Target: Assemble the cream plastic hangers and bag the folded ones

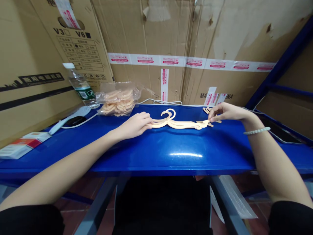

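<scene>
A few cream-coloured hangers (182, 124) lie bunched together at the middle of the blue table, their hooks pointing to the back. My left hand (137, 125) is closed on the left end of the hangers. At the opposite end, my right hand (223, 112) pinches a small cream piece (205, 122) between thumb and fingertips, against or just over the hanger tips. Whether that piece is joined to a hanger I cannot tell. Behind the right fingers, more curved cream pieces (207, 110) show in part.
A clear plastic bag (119, 99) of cream pieces stands at the back left, beside a water bottle (81, 85). Left of them lie a pale blue brush (73, 117), a black mouse (76, 121) and a red-white box (23, 145). A dark tablet-like device (281, 132) lies right. Cardboard (146, 36) walls the back.
</scene>
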A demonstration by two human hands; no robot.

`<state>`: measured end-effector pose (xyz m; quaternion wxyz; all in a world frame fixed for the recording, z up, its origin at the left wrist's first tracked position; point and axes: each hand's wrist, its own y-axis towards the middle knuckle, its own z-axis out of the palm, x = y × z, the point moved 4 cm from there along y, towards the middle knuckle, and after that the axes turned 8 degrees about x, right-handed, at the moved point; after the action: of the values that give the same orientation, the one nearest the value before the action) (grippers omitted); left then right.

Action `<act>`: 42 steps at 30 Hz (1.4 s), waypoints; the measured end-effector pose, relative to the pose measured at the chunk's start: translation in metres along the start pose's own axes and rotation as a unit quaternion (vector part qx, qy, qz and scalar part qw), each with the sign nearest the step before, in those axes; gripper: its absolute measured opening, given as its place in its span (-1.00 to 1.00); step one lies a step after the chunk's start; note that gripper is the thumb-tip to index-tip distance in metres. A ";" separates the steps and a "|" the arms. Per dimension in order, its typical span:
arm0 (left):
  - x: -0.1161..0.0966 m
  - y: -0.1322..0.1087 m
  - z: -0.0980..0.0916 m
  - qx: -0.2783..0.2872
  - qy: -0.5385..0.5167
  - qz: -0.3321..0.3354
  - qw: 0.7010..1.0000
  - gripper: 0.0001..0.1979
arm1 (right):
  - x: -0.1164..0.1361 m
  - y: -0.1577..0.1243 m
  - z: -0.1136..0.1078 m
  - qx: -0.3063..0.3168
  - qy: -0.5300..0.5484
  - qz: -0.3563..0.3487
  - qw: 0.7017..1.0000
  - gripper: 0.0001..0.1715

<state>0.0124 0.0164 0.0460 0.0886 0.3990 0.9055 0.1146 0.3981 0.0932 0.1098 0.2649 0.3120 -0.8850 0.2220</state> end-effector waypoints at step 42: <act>-0.014 -0.002 0.039 0.144 -0.032 -0.284 0.948 -0.35 | 0.052 0.056 0.142 -0.068 -0.312 0.001 0.948 0.11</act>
<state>0.0307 0.0099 0.0088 0.0884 0.1378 0.9847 -0.0598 0.2795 0.0305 0.0201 -0.0037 0.3460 -0.9367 0.0531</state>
